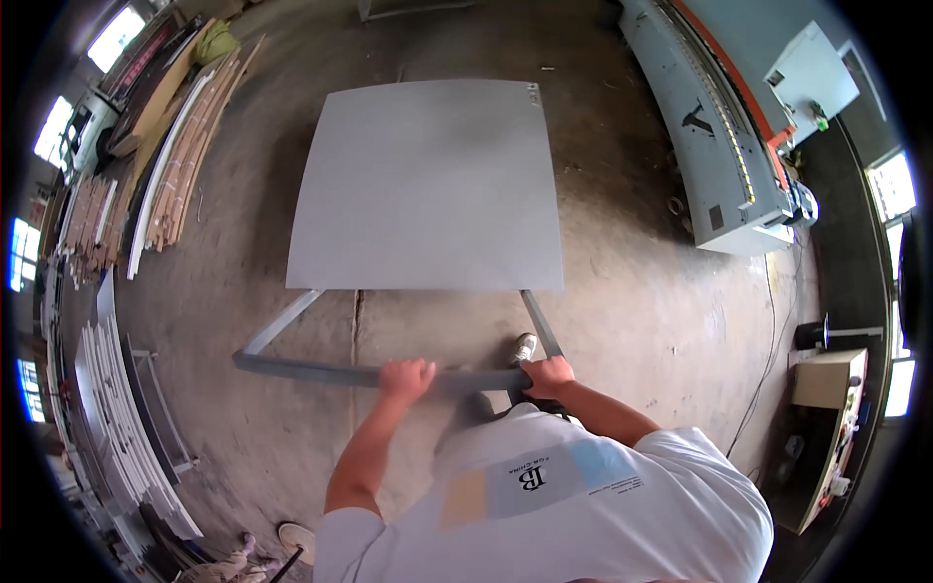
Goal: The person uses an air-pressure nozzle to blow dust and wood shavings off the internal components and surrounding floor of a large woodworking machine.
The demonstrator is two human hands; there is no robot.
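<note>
A large flat grey rectangular panel lies level on a grey metal cart frame, filling the middle of the view above the bare concrete floor. Its surface is plain and matt, with a faint darker smudge toward the far right and a small pale mark at the far right corner. The edges look bowed only through the lens. Below the near edge of the panel two slanted frame arms run back to a long grey metal handle bar, which crosses the view just in front of the person.

Both hands are on that bar. The left hand is closed over it from above, fingers curled around the top. The right hand grips the bar's right end, where the right slanted arm meets it, fingers wrapped and knuckles up. One light-coloured shoe shows on the floor just beyond the bar, beside the right hand.

Counted: one panel, one handle bar, two slanted arms, two hands, one shoe near the bar. One long grey machine with an orange stripe stands at the right, well apart from the panel. Stacks of pale wooden strips and boards lie along the left, too many to count.
</note>
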